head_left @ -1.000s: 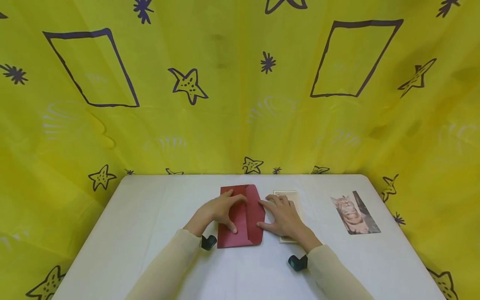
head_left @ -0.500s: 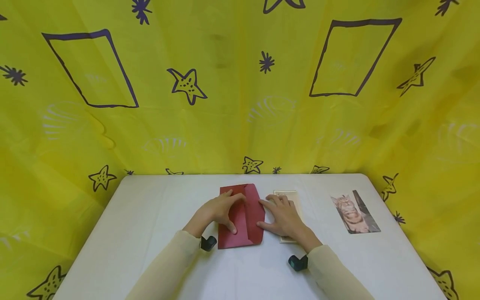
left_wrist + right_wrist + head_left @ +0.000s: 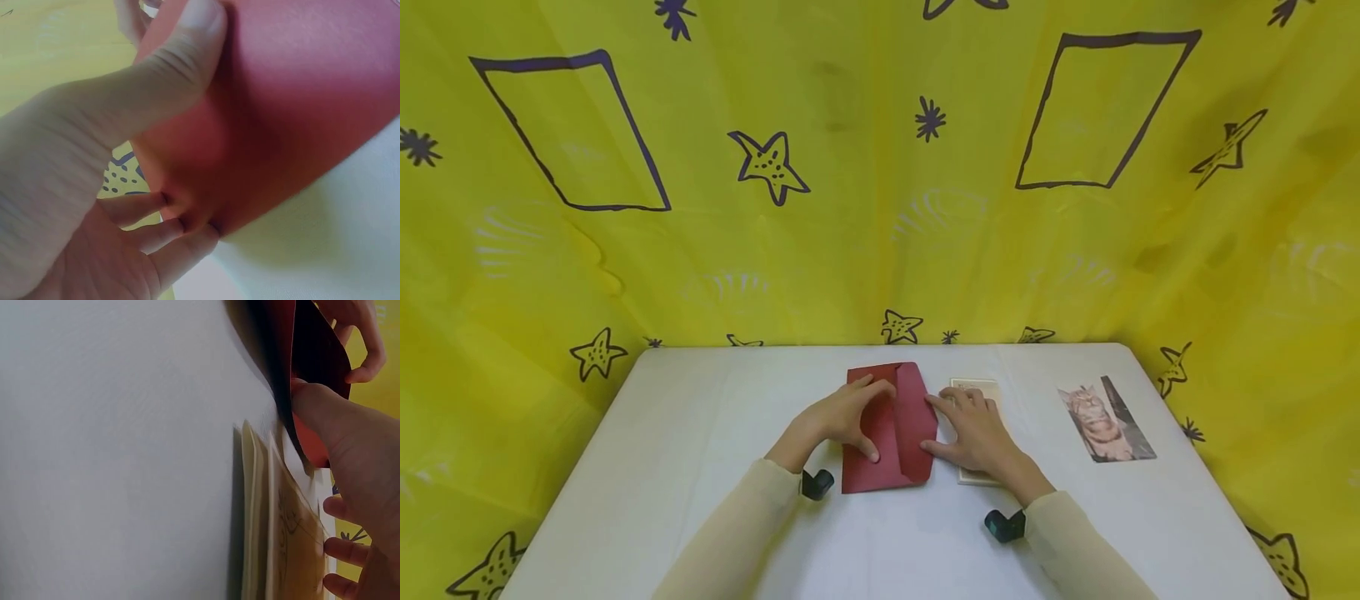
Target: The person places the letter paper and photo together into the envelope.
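Observation:
A red envelope [image 3: 871, 467] lies in the middle of the white table, its flap [image 3: 917, 429] unfolded to the right. My left hand [image 3: 842, 417] rests on its body with thumb and fingers spread; in the left wrist view several fingertips [image 3: 199, 226] press into the red paper. My right hand [image 3: 973, 433] holds the flap's outer edge with thumb and index finger; the right wrist view shows the thumb [image 3: 319, 406] against the raised flap. The other fingers of that hand lie over a cream printed card or booklet [image 3: 966, 477], partly hidden by the hand.
A cat photo [image 3: 1101, 425] lies on the right side of the white table [image 3: 715, 400]. Behind stands a yellow curtain [image 3: 820, 250] with drawn stars and frames. Each wrist wears a small dark camera.
Both hands and the envelope have shifted slightly to the right and away from me. The head view has moved a little. The cream card and cat photo stay on the table.

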`<state>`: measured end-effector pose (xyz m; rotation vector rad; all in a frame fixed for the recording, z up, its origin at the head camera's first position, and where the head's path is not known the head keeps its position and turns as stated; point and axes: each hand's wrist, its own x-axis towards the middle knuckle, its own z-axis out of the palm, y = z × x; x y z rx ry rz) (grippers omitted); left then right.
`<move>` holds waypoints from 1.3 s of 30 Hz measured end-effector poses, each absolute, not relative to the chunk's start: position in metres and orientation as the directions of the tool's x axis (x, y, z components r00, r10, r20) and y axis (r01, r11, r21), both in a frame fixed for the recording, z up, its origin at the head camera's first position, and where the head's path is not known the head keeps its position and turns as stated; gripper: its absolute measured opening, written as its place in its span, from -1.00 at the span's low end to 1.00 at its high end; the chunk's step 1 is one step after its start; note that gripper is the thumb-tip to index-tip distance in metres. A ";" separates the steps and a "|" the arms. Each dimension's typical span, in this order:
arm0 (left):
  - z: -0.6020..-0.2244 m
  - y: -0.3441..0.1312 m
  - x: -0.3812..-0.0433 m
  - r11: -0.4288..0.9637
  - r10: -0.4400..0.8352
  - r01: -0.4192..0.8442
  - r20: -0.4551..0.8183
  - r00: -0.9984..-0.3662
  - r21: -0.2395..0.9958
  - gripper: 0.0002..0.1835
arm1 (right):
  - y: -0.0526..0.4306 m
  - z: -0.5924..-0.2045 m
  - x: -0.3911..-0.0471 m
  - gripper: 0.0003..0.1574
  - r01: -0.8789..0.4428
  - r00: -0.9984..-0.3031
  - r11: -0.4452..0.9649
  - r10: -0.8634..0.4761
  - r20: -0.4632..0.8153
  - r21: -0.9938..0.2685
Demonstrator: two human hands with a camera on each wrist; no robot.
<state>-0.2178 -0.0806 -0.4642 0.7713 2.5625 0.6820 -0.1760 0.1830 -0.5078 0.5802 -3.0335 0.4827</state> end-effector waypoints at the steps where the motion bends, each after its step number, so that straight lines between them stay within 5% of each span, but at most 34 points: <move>1: -0.464 -0.081 -0.218 0.728 0.594 0.409 -0.209 -0.777 0.550 -0.03 | 0.184 -0.507 -0.176 0.04 -0.365 -0.930 0.881 -0.359 0.076 -0.300; 31: -0.464 -0.084 -0.222 0.732 0.612 0.424 -0.241 -0.753 0.533 0.02 | 0.187 -0.511 -0.187 0.00 -0.364 -0.925 0.855 -0.378 0.037 -0.370; 39: -0.462 -0.077 -0.215 0.799 0.556 0.430 -0.241 -0.796 0.420 0.06 | 0.187 -0.513 -0.187 0.00 -0.373 -0.922 0.854 -0.384 0.045 -0.363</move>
